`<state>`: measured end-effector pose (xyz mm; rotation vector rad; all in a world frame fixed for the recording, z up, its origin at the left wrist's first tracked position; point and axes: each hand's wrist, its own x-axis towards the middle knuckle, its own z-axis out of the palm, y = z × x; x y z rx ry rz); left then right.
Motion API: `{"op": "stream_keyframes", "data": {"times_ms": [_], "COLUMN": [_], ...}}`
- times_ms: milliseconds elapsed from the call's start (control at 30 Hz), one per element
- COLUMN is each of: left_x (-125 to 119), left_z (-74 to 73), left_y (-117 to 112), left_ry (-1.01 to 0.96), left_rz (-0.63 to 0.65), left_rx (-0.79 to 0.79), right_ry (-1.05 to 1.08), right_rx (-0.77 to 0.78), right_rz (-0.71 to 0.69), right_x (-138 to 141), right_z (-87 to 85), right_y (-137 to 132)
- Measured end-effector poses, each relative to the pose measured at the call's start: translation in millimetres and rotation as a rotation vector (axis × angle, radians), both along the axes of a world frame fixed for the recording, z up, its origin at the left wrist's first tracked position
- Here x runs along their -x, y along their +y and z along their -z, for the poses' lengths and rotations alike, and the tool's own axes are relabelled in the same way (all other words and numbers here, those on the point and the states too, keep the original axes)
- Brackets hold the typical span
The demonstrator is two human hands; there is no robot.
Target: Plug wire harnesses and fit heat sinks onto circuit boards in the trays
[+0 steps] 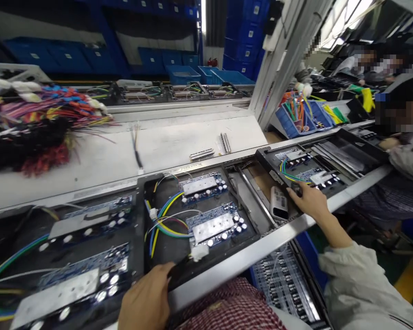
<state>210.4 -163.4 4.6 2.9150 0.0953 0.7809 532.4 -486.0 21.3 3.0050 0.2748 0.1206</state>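
Black trays with blue circuit boards and coloured wires lie in a row on a conveyor line. My left hand (146, 298) grips the near edge of the middle tray (151, 183), fingers curled over its rim. My right hand (309, 199) reaches out to the right-hand tray (265, 156) and rests closed on its near corner, beside a small grey and black device (278, 203) that lies in the gap between the trays. A third tray (20, 224) with two boards sits at the left.
A white bench (179, 142) behind the line holds bundles of coloured wires (37, 114), a loose black cable and metal bars (206, 151). Blue bins with wires (301, 114) stand at the right. A co-worker's arm (402, 156) is at far right.
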Motion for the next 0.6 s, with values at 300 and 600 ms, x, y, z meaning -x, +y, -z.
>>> {"op": "stream_keyframes", "data": {"times_ms": [300,600], "left_x": [7.9,11.3], "left_z": [6.0,0.2], "left_y": [-9.9,-6.6], "left_ry": [0.042,0.32], "left_rz": [-0.02,0.103], "left_rx": [-0.045,0.096], "right_ry": [0.107,0.058], "right_rx": [-0.063,-0.207], "right_rz": [-0.174,-0.242], "right_x": [91.5,107.2], "right_z": [-1.7,12.6], "right_y": [89.7,93.6]}}
